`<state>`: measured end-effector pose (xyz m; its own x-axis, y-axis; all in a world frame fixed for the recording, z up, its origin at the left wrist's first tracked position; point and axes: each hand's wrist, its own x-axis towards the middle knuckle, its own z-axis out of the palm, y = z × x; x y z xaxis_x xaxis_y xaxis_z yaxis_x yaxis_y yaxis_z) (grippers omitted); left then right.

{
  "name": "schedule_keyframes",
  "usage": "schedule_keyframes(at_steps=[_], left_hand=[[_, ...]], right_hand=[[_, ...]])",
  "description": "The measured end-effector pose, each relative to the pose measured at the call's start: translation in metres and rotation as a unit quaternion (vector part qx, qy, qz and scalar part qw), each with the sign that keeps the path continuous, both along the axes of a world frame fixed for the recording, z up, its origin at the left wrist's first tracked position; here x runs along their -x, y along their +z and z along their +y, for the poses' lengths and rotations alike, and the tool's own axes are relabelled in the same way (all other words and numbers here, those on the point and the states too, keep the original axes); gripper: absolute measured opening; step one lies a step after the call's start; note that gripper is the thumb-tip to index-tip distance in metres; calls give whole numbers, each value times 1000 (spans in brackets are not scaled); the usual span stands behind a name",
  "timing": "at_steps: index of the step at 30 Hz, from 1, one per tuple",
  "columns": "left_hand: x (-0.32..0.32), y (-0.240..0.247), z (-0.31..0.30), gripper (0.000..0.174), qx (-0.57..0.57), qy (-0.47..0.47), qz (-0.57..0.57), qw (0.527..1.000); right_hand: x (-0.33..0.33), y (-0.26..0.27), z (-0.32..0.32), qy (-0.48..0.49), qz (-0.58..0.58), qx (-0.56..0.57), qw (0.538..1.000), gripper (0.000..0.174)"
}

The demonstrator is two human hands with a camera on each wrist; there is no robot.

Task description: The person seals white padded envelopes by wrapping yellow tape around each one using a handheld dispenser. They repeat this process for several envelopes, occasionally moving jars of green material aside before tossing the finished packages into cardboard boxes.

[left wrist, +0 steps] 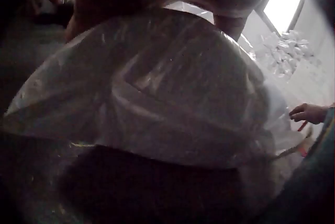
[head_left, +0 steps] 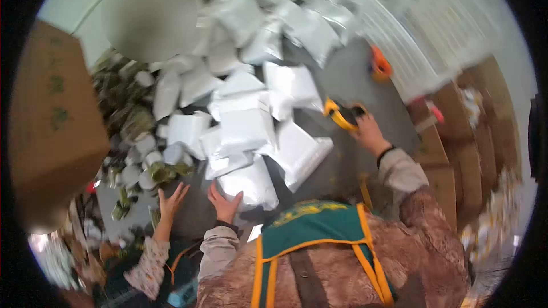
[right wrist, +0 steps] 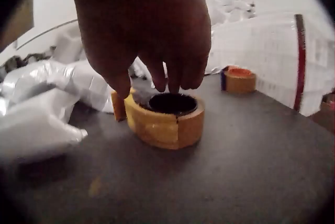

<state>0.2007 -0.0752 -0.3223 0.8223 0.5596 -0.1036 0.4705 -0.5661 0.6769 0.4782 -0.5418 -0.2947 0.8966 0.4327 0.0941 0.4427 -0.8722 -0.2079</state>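
My left hand (head_left: 226, 204) rests with spread fingers on the near edge of a white plastic mailer bag (head_left: 251, 182). In the left wrist view the filled bag (left wrist: 183, 88) bulges between thumb and fingers. On the grey table, my right hand (head_left: 370, 132) grips a yellow tape dispenser (head_left: 341, 116) with a black hub. From above, in the right wrist view, the thumb is at the side of the tape dispenser (right wrist: 162, 127) and the fingertips reach behind its hub. Several more white mailer bags (head_left: 245, 122) lie stacked just beyond my left hand.
Another person's hand (head_left: 173, 201) is spread left of mine. Jars and green-brown packets (head_left: 134, 120) pile up at the left, beside a large cardboard box (head_left: 57, 114). An orange tape roll (head_left: 381, 64) stands by white stacked sheets (head_left: 394, 40). Open cartons (head_left: 439, 159) line the right edge.
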Motion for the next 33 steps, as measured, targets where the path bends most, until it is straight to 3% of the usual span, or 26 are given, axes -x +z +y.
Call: schedule_keyframes(at_steps=[2,3,5,11,14,16,18,21,24,26,27,31,33], left_hand=[[4,6,-22,111,-70,80,23,994],[6,26,-42,113,-83,119,68,987],[4,43,-74,116,-91,157,129,975],[-2,24,-127,121,-122,184,141,965],[-5,34,-129,121,-85,194,168,963],[-6,39,-125,122,-83,192,189,959],[-6,44,-118,121,-59,193,193,960],[6,23,-90,111,-20,168,119,978],[13,-22,-53,98,44,129,-48,989],[8,11,-61,93,15,122,-5,992],[12,5,-59,93,-6,107,-17,994],[22,14,-87,93,60,129,-11,990],[22,16,-102,96,-73,166,64,981]], right_hand=[[-21,-20,-5,119,-68,-3,991,43],[-28,-29,-8,107,36,13,994,42],[-35,-52,-14,82,75,-16,994,34],[-34,-47,-22,117,58,-26,991,27],[-30,-24,-26,73,61,-54,994,27],[-24,-25,-39,-12,100,-76,992,26],[-14,-22,-62,-97,229,-217,944,28],[30,4,-91,-174,293,-445,828,33],[68,49,-97,-226,290,-417,831,36],[80,49,-110,-239,283,-371,851,36],[84,48,-114,-238,283,-350,861,36],[93,50,-102,-197,319,-385,843,34],[90,57,-90,-159,329,-391,845,33]])
